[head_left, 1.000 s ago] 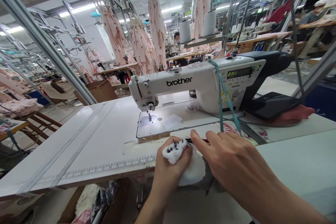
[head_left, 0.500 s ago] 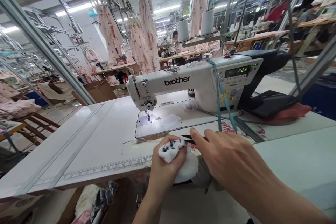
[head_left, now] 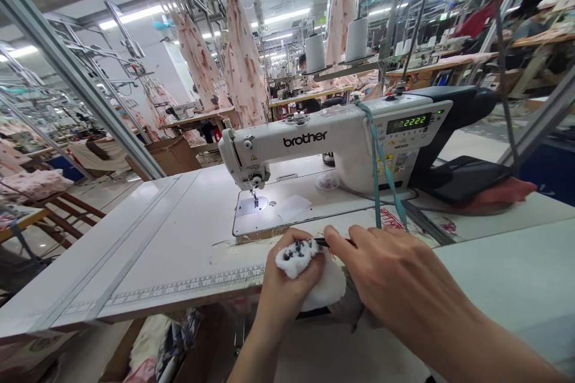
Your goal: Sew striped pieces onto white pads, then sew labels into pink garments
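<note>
In front of the sewing machine, near the table's front edge, my left hand (head_left: 290, 281) is closed around a fluffy white fabric piece (head_left: 326, 287). Its bunched upper end, with dark spots, pokes out above my thumb and fingers. My right hand (head_left: 390, 269) grips a pair of dark thread snips (head_left: 321, 242); the handles are mostly hidden by my fingers. The blade tips touch or nearly touch the right side of the bunched end. Grey cloth hangs below the white piece, between my hands.
A white sewing machine (head_left: 305, 137) stands behind my hands, its needle area lit. A paper scrap (head_left: 295, 206) and small clear dish (head_left: 327, 181) lie on its bed. A teal strap (head_left: 376, 161) hangs over the arm. A measuring tape strip (head_left: 188, 287) runs along the table's front edge.
The snips' blades, spread apart before, now show less and sit closer to the fabric end. Both hands have shifted slightly right in view. The machine's display reading has changed.
</note>
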### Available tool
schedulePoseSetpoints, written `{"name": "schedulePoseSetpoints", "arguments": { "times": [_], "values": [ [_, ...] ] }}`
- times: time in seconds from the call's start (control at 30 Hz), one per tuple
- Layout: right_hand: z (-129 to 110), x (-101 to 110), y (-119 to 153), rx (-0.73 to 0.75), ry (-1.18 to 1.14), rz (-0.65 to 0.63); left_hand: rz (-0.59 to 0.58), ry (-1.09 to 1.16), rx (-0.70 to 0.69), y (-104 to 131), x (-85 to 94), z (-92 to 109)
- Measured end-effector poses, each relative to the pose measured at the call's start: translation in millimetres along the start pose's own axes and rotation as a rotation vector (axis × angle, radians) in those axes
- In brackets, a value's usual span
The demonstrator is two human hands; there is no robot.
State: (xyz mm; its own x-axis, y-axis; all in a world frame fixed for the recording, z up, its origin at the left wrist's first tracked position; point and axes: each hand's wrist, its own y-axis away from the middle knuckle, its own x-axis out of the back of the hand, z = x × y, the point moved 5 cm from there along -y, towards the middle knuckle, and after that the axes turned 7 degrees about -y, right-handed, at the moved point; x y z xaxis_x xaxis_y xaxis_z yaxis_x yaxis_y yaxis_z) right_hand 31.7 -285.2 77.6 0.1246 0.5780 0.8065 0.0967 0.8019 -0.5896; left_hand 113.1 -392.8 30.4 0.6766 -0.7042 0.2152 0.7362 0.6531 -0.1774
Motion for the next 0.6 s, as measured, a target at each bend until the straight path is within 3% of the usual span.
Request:
{"name": "schedulePoseSetpoints", "arguments": {
  "times": [0.2,0.4,0.53,0.6],
  "values": [
    [8,5,-4,-0.100,-0.073,0.047,-0.093,-0.024,-0.006,-2,-5.3,-5],
    [26,-8,0,-0.336,-0.613,-0.231,-0.087,0.087,-0.006,2,-8.2,-5],
    [24,-8,0,-0.317,-0.709,-0.296,-0.104,0.269,-0.006,6,-16.3,-4],
    [23,-6,0,-0.269,-0.692,-0.301,-0.108,0.244,-0.037,7,-18.7,-1]
  ]
}}
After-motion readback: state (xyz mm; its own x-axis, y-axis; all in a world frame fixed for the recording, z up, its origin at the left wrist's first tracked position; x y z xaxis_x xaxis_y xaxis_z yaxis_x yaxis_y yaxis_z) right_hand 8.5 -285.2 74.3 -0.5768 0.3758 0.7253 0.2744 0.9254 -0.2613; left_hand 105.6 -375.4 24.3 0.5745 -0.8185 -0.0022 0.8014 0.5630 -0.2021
